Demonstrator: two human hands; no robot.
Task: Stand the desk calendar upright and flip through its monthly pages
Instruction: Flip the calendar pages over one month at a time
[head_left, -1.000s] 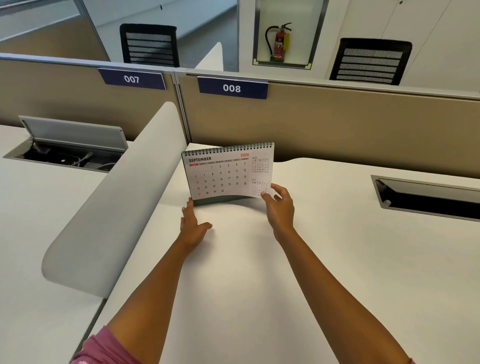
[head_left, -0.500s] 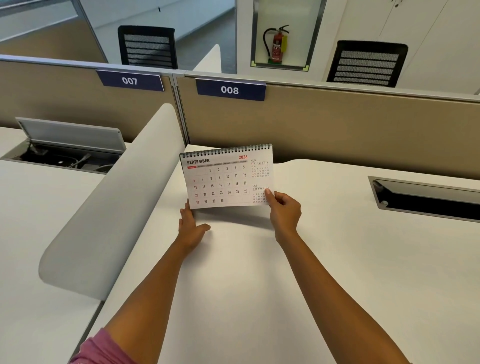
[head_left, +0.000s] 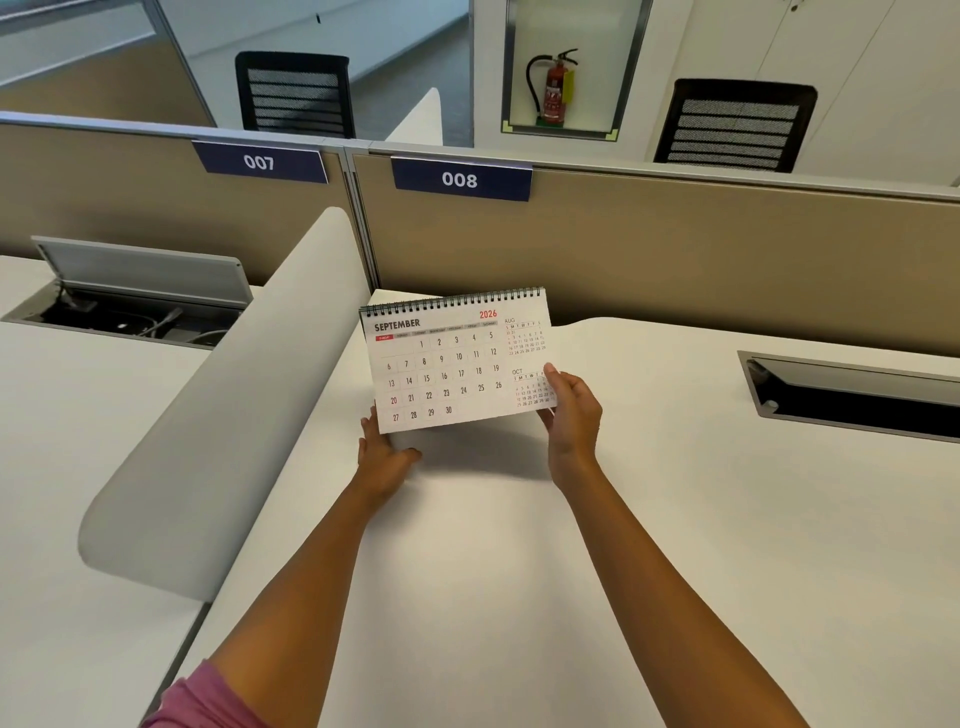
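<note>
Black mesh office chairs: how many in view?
2. One black mesh office chair behind the 007 partition sign, another far right beyond the partition. Others may be hidden behind it.

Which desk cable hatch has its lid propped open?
The left hatch, below sign 007; cables show inside. The right hatch has no raised lid.
</note>
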